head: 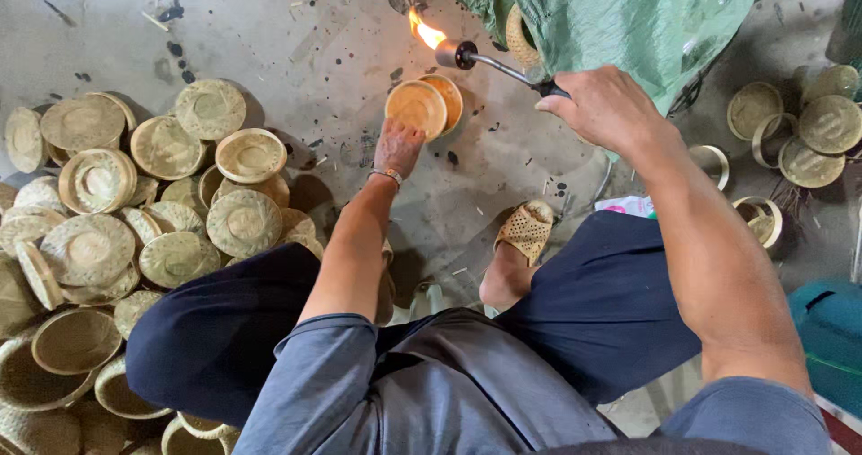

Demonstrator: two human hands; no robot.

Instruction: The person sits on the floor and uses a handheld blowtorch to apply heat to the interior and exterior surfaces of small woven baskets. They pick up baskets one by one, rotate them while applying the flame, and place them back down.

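My left hand grips a small round woven bamboo basket by its lower edge, tilted so its inside faces me. My right hand is closed on the handle of a gas torch, whose metal nozzle points left. A yellow flame burns from the nozzle just above the basket's rim. A thin bracelet circles my left wrist. My knees in dark trousers spread out below both arms.
A big heap of woven baskets and lids covers the concrete floor on the left. Several more baskets lie at the right. A green tarp sack sits behind the torch. My sandalled foot rests centre. A teal container stands at right.
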